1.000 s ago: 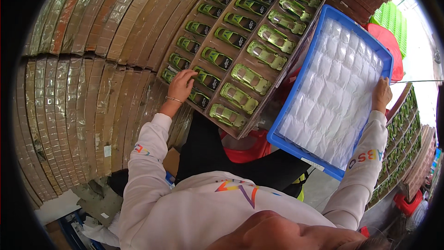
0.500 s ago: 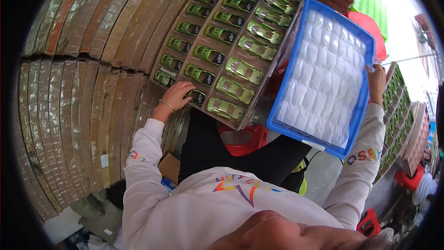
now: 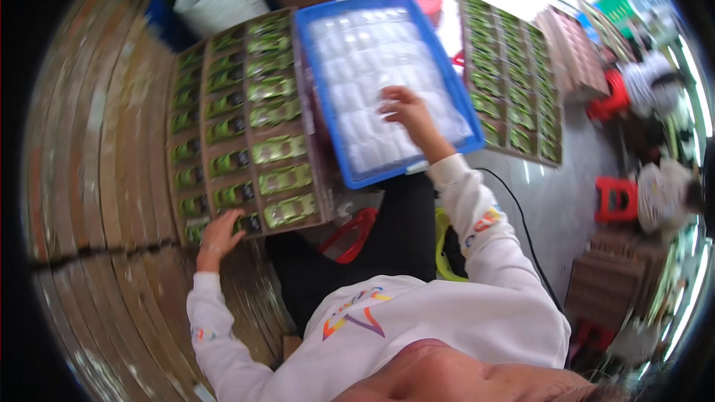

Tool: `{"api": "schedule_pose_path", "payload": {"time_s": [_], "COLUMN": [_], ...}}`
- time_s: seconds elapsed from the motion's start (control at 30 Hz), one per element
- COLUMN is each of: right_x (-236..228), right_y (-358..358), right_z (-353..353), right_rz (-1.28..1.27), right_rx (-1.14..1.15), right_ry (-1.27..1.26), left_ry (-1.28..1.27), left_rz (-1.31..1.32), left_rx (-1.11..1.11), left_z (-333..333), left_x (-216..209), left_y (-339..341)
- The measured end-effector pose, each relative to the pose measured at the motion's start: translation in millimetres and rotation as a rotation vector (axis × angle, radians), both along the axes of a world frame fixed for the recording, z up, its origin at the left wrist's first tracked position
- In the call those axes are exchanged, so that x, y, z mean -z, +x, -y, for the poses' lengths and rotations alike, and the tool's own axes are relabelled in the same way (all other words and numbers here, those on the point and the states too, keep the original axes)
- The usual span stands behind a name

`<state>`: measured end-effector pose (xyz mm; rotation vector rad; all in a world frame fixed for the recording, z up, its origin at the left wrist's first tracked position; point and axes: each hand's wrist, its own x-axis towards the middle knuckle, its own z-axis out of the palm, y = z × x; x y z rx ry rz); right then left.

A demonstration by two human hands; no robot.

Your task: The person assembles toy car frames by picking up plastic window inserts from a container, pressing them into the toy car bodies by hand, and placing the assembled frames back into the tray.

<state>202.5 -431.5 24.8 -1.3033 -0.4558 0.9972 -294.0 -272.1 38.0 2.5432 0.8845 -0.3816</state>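
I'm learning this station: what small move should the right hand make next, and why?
Perhaps lower the right hand to the white packing: it appears over that packing in the blue tub, while the left hand is by the green toy cars.

Just beside our left fingers (image 3: 237,216), toy cars (image 3: 284,177): glossy, smooth; metal or plastic, we cannot tell. Tray (image 3: 322,195) around them: matt, cardboard look. Farther left of those fingers, cardboard stack (image 3: 97,141): dull, shiny in places. Under our right fingers (image 3: 396,94), packets (image 3: 361,71): wrinkled, thin plastic film, soft sheen. Tub (image 3: 442,59) around packets: smooth plastic. Behind fingers, our sleeves (image 3: 480,216): matt cloth.
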Motion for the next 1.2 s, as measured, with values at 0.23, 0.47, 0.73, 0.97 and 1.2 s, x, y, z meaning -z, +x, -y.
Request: {"api": "schedule_pose_path", "payload": {"time_s": [0.23,0.47,0.73,0.97,1.2], "right_x": [-7,-26,-38,-94,-107], "right_y": [-57,-76,-125,-143,-164], "right_z": [35,53,22,30,34], "right_rz": [-0.287,-0.082,-0.102,0.401,0.973], "right_rx": [-0.082,-0.183,-0.204,-0.310,-0.256], "right_ry": [0.010,0.066,0.165,0.173,0.540], "left_ry": [0.095,0.007,-1.020,-1.691,-1.596], "left_rz": [-0.143,0.015,1.413,1.728,1.647], "left_rx": [0.438,0.017,-0.657,-0.547,-0.832], "left_z": [-22,-20,28,80,84], "left_x": [-1,-20,1,-3,-19], "left_y": [10,-2,38,151,160]}}
